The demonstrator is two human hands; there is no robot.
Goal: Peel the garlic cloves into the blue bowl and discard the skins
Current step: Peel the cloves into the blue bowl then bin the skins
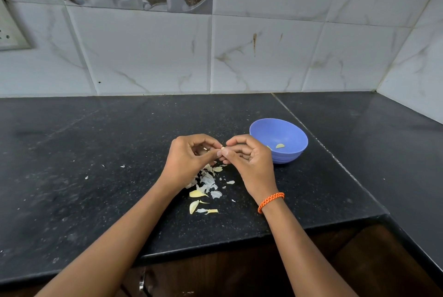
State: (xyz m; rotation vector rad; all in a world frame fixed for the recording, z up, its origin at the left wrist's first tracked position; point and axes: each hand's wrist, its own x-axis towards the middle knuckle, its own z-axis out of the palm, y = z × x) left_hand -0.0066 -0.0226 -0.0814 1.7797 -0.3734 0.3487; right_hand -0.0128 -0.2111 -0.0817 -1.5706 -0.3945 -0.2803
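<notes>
Both hands meet just left of the bowl (278, 140), above the black counter (96, 153). The left hand (189, 160) and the right hand (249, 160) have curled fingers, and together they pinch one small clove (223, 148) between their fingertips; only a pale tip of it shows between them. The clove hangs over the counter, near the bowl's left rim but outside it.

The blue bowl holds a peeled clove (279, 146) on its inner wall; a second pale bit at the bowl's left is half hidden by the right hand. The skins (208, 180) lie scattered on the counter left of the bowl and nearer the person, under and just below the hands, with a few yellowish pieces nearest the counter's front edge. Small flecks lie farther left.

A seam in the counter (318, 143) runs just right of the bowl. Behind the bowl, bare counter reaches to the tiled wall (263, 57). The right wrist carries an orange band (271, 201).

No writing can be read.
</notes>
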